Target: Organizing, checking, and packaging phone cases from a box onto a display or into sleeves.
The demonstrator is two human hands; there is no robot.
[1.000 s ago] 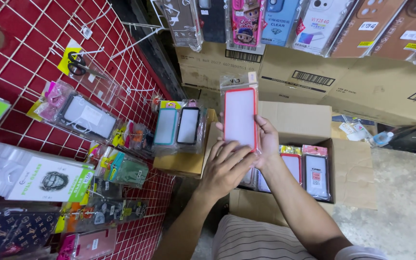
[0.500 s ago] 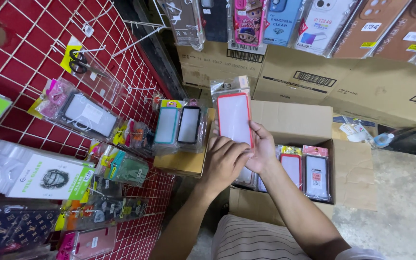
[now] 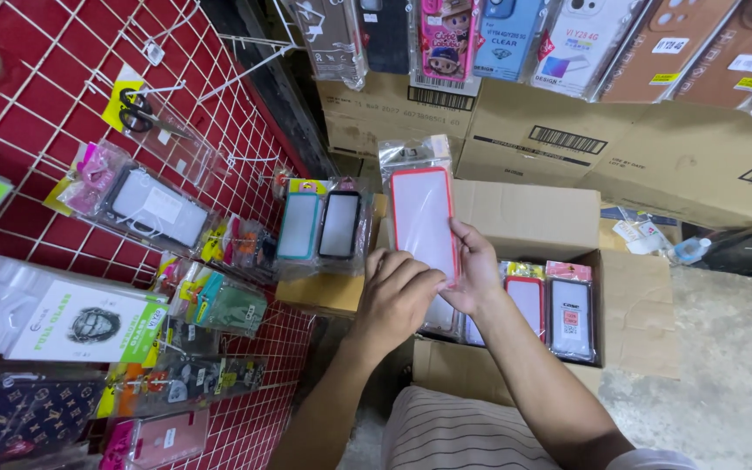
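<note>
Against the left wall stood a red grid rack (image 3: 63, 104) hung with packaged cases. Below centre, an open carton (image 3: 524, 218) held more packs. Above it, both hands gripped one red-edged case pack (image 3: 424, 222), upright: left hand (image 3: 398, 296) closed over its lower corner, right hand (image 3: 476, 270) curled round its right edge. The pack appeared light, stiff, slippery-sleeved; edge grips suited best.

A red-rimmed clear phone case (image 3: 423, 219) shows against a brown cardboard box (image 3: 524, 218) beside a red wall with white wire grid (image 3: 19, 78).
</note>
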